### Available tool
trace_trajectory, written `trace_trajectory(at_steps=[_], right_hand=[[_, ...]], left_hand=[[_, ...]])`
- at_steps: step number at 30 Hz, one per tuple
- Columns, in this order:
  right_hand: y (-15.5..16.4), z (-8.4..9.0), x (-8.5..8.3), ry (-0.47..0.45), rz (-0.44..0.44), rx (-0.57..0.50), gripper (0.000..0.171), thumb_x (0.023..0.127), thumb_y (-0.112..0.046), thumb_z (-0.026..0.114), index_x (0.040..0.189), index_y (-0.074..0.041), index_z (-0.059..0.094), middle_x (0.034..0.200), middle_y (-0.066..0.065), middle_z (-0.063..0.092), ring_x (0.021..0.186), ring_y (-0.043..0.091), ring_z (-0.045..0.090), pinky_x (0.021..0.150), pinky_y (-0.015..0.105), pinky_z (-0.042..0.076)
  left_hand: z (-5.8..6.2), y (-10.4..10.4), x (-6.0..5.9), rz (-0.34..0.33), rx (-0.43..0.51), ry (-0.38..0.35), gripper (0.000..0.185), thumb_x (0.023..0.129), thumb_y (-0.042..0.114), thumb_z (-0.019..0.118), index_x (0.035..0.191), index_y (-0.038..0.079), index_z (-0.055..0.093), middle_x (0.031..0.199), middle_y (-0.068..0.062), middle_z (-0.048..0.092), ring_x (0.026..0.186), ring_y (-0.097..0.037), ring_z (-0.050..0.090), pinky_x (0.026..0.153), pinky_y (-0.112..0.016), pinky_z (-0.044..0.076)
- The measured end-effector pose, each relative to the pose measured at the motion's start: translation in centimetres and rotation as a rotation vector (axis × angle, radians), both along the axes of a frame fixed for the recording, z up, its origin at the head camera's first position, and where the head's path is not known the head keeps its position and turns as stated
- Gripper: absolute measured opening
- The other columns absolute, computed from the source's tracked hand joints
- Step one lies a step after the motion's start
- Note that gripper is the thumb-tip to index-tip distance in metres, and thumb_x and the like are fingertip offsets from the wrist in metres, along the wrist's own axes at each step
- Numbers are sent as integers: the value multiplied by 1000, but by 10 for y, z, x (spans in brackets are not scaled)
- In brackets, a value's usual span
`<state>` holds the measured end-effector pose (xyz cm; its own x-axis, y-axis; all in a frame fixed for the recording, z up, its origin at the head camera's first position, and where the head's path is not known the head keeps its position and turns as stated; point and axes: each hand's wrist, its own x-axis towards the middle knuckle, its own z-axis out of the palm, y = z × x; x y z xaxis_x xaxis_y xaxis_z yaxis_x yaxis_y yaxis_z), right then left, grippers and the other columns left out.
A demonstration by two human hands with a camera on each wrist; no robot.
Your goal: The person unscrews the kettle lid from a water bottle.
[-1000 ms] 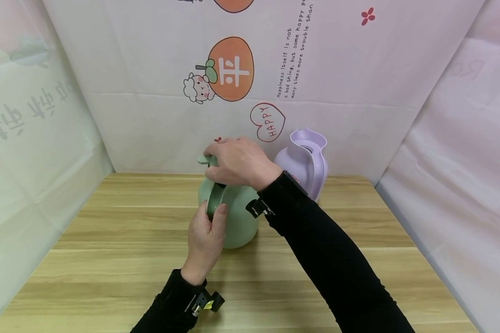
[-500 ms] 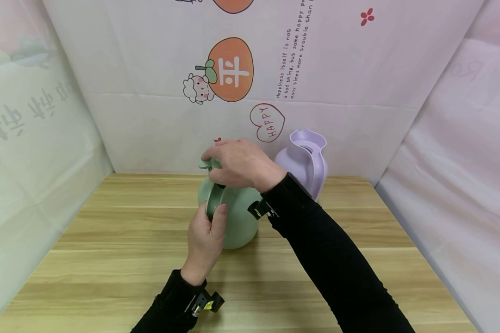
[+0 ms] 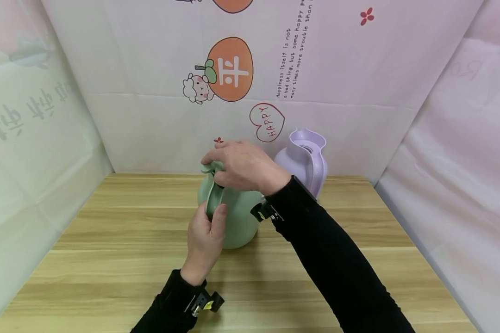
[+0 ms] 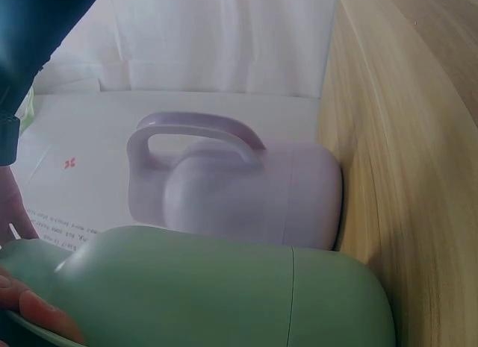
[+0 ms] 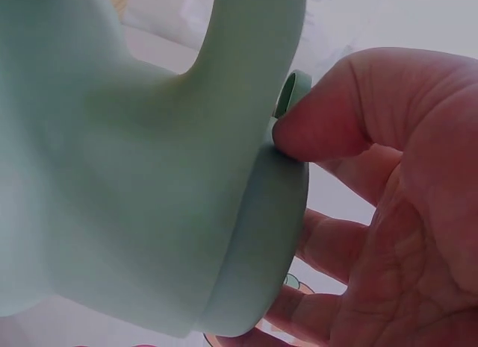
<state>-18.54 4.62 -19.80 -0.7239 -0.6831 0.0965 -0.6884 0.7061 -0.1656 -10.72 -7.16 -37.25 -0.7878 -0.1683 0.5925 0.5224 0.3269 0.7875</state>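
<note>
A pale green thermos jug (image 3: 239,222) stands upright on the table, its mouth toward the back wall sheet. My left hand (image 3: 204,238) grips its handle (image 3: 214,200), thumb along the near side. Over the top, my right hand (image 3: 252,167) grasps the green lid (image 5: 261,235). In the right wrist view the thumb (image 5: 314,130) presses the lid's edge beside a small loop (image 5: 296,92), and the other fingers reach round the far side. The lid sits at the jug's mouth. In the head view the right hand hides most of the lid.
A lilac thermos jug (image 3: 296,162) stands close behind to the right, partly hidden by the right forearm. Printed white cloth (image 3: 150,134) hangs along the back and both sides of the wooden table (image 3: 108,277).
My right hand has turned and shifted slightly right and toward me, and the lid's tab has swung with it. The left hand and the green jug stay in place.
</note>
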Motion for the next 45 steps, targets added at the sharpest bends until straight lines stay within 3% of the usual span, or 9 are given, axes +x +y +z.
trace_trajectory(at_steps=[9,23,30,34,37,39,41,45], right_hand=[[4,1,1,-3,43,4,49,90,-10,61,135,-24,70,148,-5,62,153,13,37,122,37,33],[9,5,-1,-33,92,7,40,94,-4,66,129,-23,74,142,-4,65,149,18,44,122,36,34],[13,6,-1,-35,125,-36,50,92,8,52,126,-20,76,135,-5,68,139,17,55,116,33,40],[11,6,-1,-66,45,-48,54,95,6,46,138,-21,68,143,-5,64,134,14,57,109,32,45],[7,7,1,-45,-69,-55,48,104,-8,45,148,-20,58,149,-2,60,132,16,59,105,36,49],[3,6,2,-14,-166,-48,43,109,-24,45,149,-17,55,142,3,65,122,19,65,98,41,54],[-1,6,4,4,-275,-33,50,109,-46,45,148,-15,55,130,6,70,112,23,68,92,45,56],[-11,6,9,-11,-449,22,68,97,-76,45,121,-15,66,96,5,70,83,24,68,69,45,56]], left_hand=[[0,1,-1,1,-3,16,20,109,17,55,92,6,53,69,4,34,56,-9,33,55,-26,32],[0,1,0,-1,14,10,17,108,16,55,96,4,56,71,4,36,59,-9,36,57,-25,33],[0,1,0,4,18,15,19,108,16,55,94,4,55,71,4,36,60,-9,37,58,-25,34],[-1,1,0,12,14,15,20,108,17,56,94,4,55,71,4,36,60,-9,37,58,-25,34],[-1,2,0,16,9,16,20,108,17,56,93,4,54,70,5,34,59,-9,34,57,-26,33],[-1,2,1,18,4,17,20,108,17,56,93,4,53,70,5,33,58,-9,33,57,-26,32],[-1,3,1,18,-2,17,20,108,17,56,93,4,53,70,5,33,57,-9,32,57,-26,32],[-1,3,1,17,-10,18,18,108,16,55,97,3,54,71,5,35,58,-9,34,58,-27,33]])
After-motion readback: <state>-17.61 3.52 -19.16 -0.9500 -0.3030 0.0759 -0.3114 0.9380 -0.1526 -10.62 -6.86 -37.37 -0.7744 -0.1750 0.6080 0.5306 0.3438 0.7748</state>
